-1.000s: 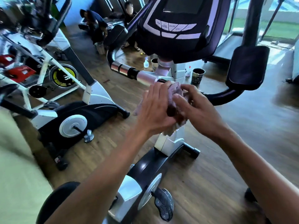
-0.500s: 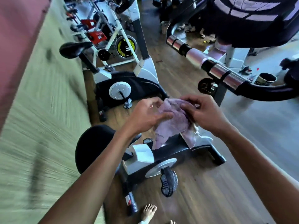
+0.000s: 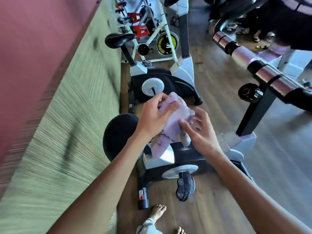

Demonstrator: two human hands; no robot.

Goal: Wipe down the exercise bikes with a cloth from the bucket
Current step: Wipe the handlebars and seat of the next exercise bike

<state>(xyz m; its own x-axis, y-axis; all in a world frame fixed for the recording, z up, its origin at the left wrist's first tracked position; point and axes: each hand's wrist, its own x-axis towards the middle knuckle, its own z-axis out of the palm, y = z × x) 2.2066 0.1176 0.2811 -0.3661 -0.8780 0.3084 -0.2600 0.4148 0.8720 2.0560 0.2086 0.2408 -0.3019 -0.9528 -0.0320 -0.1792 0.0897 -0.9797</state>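
cloth (image 3: 173, 122): held mid-air between both hands, hanging down above bike seat (image 3: 118, 132)
left hand (image 3: 155, 115): pinches cloth's top edge
right hand (image 3: 200, 130): fingers spread, touching cloth's right side
handlebar (image 3: 260, 71): up-right of the hands, right hand nearer; long axis diagonal

The cloth (image 3: 175, 122) is hiding the left hand's (image 3: 156, 118) fingertips and part of the bike (image 3: 177, 159) below. The handlebar (image 3: 263, 71) is running off the right edge. The wall (image 3: 59, 115) is smearing into blur, and the far bikes (image 3: 143, 31) are blurring too.
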